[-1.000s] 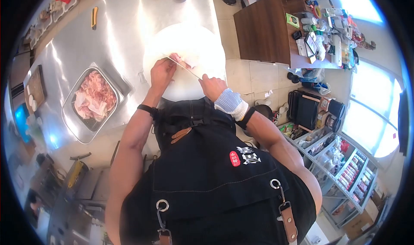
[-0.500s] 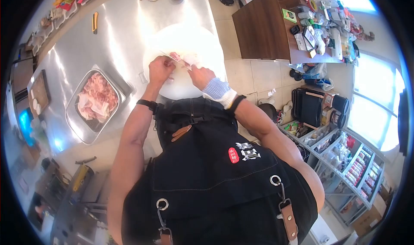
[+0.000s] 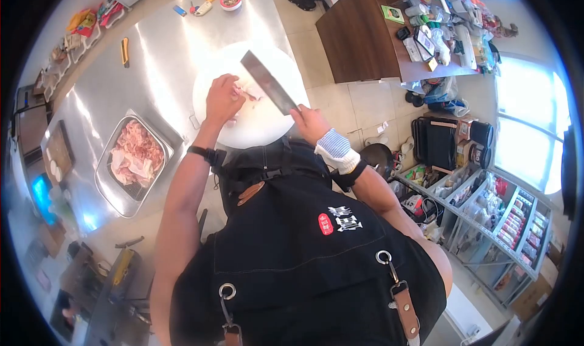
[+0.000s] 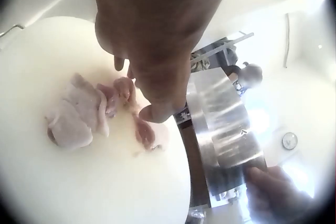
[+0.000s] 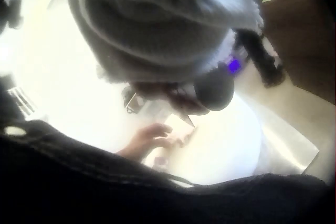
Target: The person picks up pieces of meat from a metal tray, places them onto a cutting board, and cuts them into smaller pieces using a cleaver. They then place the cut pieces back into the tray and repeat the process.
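On the round white cutting board lie small pieces of raw meat. My left hand is curled over the board, pinching a pink bit at its fingertips. In the left wrist view, pale skin-covered meat and redder meat lie beside that hand, whose thumb is at the redder piece. My right hand grips the handle of a broad cleaver, its blade raised to the right of the meat. A knitted cuff covers much of the right wrist view.
A metal tray heaped with raw meat stands left of the board on the steel table. A yellow cutter and a small red-rimmed bowl lie farther back. A brown cabinet stands beyond the floor at right.
The cleaver has come up off the meat and turned its broad side to the head view, as the right hand moved right. The left hand stays near the meat; the head view has shifted.
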The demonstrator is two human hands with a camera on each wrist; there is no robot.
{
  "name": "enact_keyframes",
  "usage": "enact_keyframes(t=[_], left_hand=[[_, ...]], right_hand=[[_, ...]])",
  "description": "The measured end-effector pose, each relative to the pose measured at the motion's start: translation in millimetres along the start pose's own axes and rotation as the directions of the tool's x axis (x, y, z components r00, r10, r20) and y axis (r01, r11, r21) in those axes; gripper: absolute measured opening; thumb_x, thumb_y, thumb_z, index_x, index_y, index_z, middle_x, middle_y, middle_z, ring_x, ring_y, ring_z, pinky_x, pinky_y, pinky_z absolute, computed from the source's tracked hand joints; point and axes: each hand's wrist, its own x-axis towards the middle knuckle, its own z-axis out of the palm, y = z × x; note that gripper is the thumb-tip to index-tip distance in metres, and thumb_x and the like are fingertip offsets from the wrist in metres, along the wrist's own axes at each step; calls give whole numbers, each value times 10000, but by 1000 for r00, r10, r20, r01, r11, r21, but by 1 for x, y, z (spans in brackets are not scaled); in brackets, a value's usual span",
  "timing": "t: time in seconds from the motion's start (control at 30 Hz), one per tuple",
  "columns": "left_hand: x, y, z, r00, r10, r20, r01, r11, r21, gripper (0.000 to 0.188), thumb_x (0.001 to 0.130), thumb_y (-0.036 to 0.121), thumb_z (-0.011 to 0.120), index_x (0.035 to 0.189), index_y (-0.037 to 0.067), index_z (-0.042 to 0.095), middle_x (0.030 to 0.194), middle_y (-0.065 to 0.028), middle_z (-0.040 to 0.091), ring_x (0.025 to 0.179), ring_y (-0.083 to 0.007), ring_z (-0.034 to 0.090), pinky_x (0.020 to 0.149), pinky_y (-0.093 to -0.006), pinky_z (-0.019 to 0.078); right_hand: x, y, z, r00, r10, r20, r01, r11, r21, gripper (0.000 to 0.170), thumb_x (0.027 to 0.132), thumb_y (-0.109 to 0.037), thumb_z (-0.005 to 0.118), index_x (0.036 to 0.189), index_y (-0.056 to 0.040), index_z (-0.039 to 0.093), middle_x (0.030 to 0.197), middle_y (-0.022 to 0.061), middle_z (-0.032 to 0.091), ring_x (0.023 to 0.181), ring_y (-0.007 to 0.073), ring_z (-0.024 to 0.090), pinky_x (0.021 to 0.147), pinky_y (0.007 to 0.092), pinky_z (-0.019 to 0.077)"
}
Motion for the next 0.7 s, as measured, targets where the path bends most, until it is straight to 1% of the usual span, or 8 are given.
enact_keyframes(t=[0.07, 0.2, 0.23, 0.33, 0.37, 0.47, 0.5, 0.7], left_hand=[[9, -11, 11, 980, 63, 186, -67, 998, 11, 361, 811, 247, 760, 1143, 108, 752, 1204, -73, 712, 1234, -309, 627, 991, -442, 562], [2, 22, -21, 841, -194, 506, 30, 949, 314, 254, 798, 350, 751, 854, 110, 812, 953, -99, 796, 947, -309, 735, 929, -442, 548], [-9, 14, -18, 882, -81, 464, -64, 955, 289, 290, 784, 401, 751, 740, 119, 801, 810, -106, 785, 808, -314, 740, 905, -430, 527], [2, 18, -19, 892, -119, 436, -17, 955, 295, 272, 802, 387, 749, 838, 125, 814, 864, -94, 788, 842, -307, 741, 905, -417, 508], [8, 23, -16, 943, -50, 328, -41, 963, 265, 294, 803, 281, 769, 1039, 109, 807, 1069, -94, 786, 1008, -300, 730, 976, -429, 508], [28, 27, 14, 957, 231, 174, -223, 973, -62, 438, 787, 151, 779, 1221, 107, 753, 1263, -95, 721, 1185, -301, 667, 1035, -447, 510], [34, 24, 19, 905, 242, 350, -248, 968, -29, 539, 763, 74, 778, 1298, 120, 722, 1354, -99, 675, 1272, -311, 611, 1067, -445, 517], [46, 34, 24, 850, 146, 507, -236, 965, 116, 482, 784, 172, 782, 1259, 139, 708, 1223, -105, 733, 1146, -329, 664, 982, -451, 555]], right_hand=[[-4, 12, -9, 998, 45, -43, -45, 999, -16, 357, 1101, -333, 594, 995, 1, 657, 821, 322, 700, 833, 555, 684, 775, 638, 539], [-20, 30, -20, 990, 125, -61, -127, 992, -15, 395, 1106, -359, 577, 987, 8, 662, 825, 314, 704, 845, 552, 686, 788, 633, 538], [-25, 35, -18, 989, 134, -63, -135, 991, -17, 400, 1107, -362, 575, 988, 10, 663, 827, 315, 704, 845, 552, 685, 790, 632, 538], [-32, 43, -13, 988, 144, -59, -146, 989, -25, 407, 1108, -367, 572, 992, 13, 663, 832, 317, 704, 845, 553, 684, 792, 632, 539], [-33, 44, -10, 987, 147, -58, -148, 989, -20, 406, 1108, -365, 572, 994, 13, 663, 833, 318, 704, 845, 553, 683, 791, 631, 539], [-35, 39, -7, 988, 142, -56, -143, 989, -25, 400, 1109, -360, 572, 998, 13, 662, 836, 320, 705, 846, 553, 684, 790, 629, 539], [-33, 37, -9, 989, 138, -61, -140, 990, -30, 397, 1109, -358, 571, 1000, 13, 662, 837, 320, 705, 847, 552, 684, 790, 629, 539], [-31, 33, -11, 981, 172, -91, -172, 985, 13, 396, 1106, -356, 581, 1025, 21, 672, 839, 317, 709, 861, 548, 688, 807, 618, 543]])
